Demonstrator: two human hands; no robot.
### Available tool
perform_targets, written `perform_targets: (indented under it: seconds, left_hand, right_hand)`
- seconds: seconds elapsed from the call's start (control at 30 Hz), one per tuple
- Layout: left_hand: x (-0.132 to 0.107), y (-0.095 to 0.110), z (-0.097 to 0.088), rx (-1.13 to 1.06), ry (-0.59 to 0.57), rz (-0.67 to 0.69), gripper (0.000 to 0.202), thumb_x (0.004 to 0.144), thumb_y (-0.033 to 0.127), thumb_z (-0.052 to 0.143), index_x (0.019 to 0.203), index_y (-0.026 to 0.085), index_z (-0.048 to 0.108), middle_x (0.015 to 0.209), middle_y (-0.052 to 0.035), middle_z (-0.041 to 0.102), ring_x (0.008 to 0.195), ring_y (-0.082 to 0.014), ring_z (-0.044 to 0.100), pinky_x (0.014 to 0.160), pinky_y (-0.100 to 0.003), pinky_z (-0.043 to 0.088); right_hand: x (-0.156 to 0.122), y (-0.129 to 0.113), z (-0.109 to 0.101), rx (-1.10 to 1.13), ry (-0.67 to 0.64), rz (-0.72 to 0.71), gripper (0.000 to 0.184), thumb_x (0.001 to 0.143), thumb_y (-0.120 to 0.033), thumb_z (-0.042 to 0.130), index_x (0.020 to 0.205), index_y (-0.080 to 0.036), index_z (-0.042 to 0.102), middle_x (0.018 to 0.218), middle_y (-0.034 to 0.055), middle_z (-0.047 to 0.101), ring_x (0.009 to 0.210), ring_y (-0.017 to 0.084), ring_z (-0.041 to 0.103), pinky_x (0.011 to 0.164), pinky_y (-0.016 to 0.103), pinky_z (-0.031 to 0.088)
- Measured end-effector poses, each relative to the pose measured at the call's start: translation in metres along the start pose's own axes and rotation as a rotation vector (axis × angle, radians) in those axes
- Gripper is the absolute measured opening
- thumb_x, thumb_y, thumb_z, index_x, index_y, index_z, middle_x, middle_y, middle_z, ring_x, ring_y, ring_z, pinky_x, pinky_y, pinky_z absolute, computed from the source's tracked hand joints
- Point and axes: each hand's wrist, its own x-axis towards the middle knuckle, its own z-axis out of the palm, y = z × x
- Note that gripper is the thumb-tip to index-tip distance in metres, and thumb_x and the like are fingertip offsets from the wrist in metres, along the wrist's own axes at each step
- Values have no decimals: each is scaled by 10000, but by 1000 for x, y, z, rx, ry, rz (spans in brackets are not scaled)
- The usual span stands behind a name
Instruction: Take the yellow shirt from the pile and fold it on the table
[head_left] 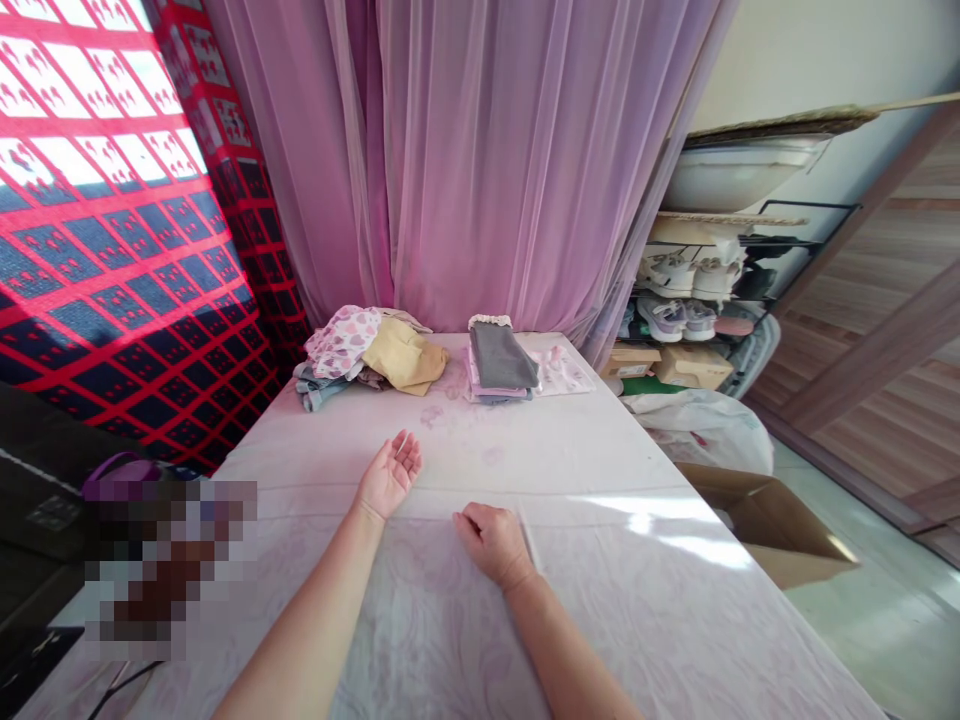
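Pictured on a white, faintly patterned cover [585, 455]: a grey-topped folded stack [506, 355], long axis running away from the viewer, with the far end turned slightly left. Directly on the near side of the stack, the right hand [491, 540], curled into a loose fist, back upward, nothing seen poking out; impossible to tell what, if anything, inside. Nearside and to the left of the stack, the left hand [391, 475], palm up, fingers slack and free of any load, farther forward than the right.

Left of the stack, across a strip of bare cover, a rumpled heap of clothes [369, 355], closer to the left hand and ahead of it. At the stack's right, a flat pink-and-white piece [570, 372], perhaps partly underneath. Close behind the stack, a purple curtain [480, 170], with little room to spare; in front, open cover down to both hands. Farther right and nearside of the stack, past the cover's edge, an open carton [799, 566].
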Motion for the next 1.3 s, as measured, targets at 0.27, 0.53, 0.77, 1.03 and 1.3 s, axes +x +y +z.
perform_targets:
  seconds: [0.27,0.53,0.77,1.03,1.3]
  left_hand:
    - [-1,0,-1,-30,-14,5,448,1009,442,320,1210,183,626,1142,-128,706,1087,-223,665,995,-492,493]
    - [0,-1,-2,-21,1,8,592,976,586,252,1311,223,578,1351,-154,591,1233,-265,573,1034,-585,435]
    - [-2,-2,-1,-28,8,9,592,981,582,243,1274,210,598,1355,-139,596,1265,-269,548,1069,-600,392]
    - [2,-1,-7,-45,-11,-19,566,968,579,305,1328,224,561,1426,-153,534,1347,-291,478,1063,-596,407]
    - [4,-2,-3,1,41,-13,584,948,614,317,1277,218,593,1473,-133,485,1383,-337,430,1059,-600,422]
  right_hand:
    - [0,-1,-2,-33,1,30,337,898,-262,512,568,-205,554,554,-4,603,512,111,476,561,255,244]
    - [-1,0,-3,-39,1,24,320,891,-252,528,577,-208,571,565,-3,615,522,114,491,562,252,250]
    - [-2,1,-2,-63,-11,18,332,897,-271,493,575,-206,543,558,-4,600,519,111,479,561,251,248]
    - [-3,1,-1,-3,13,35,357,904,-295,474,560,-202,494,534,-9,564,504,102,442,556,249,243]
    - [-3,4,2,7,14,39,345,895,-283,458,562,-196,484,536,-8,558,515,98,434,559,251,232]
